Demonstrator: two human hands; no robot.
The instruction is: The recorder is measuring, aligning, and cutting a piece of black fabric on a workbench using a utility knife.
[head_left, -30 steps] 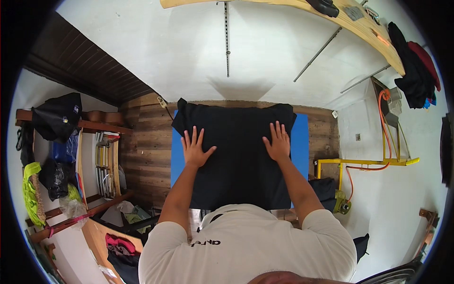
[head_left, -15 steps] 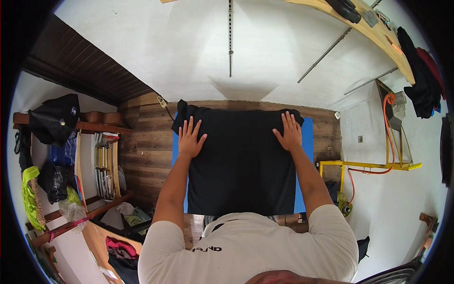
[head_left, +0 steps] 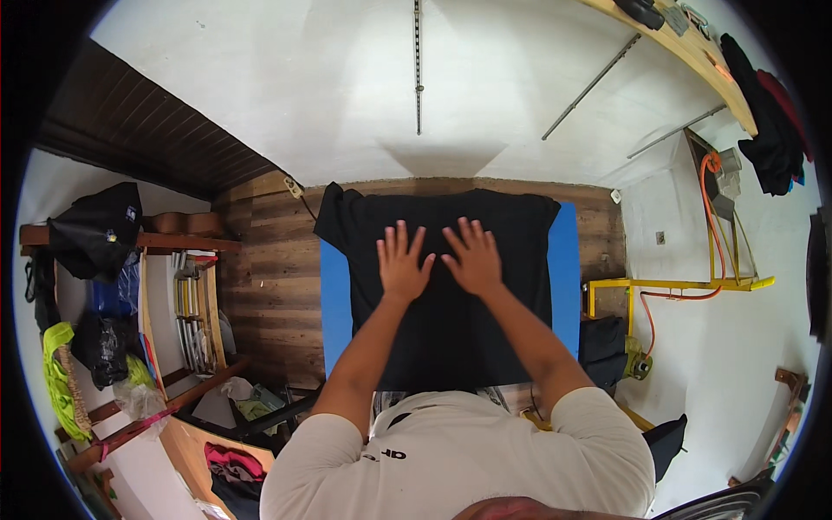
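A black T-shirt point(head_left: 451, 321) lies spread out over a blue board point(head_left: 564, 277), its short sleeves at the far left and far right corners. My left hand point(head_left: 405, 266) rests flat on the upper middle of the cloth, fingers spread and pointing away from me. Close beside it on the right, my right hand point(head_left: 472, 258) lies on the fabric in the same way, fingers apart. Neither hand grips anything. Blue surface shows along both sides of the shirt.
Shelves with a black bag point(head_left: 97, 232) and bundled goods stand at the left. On the right are a yellow metal frame point(head_left: 676, 284) and an orange hose point(head_left: 706, 208). A white wall point(head_left: 347, 95) rises beyond the board; a wooden shelf point(head_left: 693, 56) hangs at upper right.
Both hands have moved inward from the shirt's outer shoulders to its middle, now close together. The far edge of the shirt lies a little differently, with the right sleeve spread flatter.
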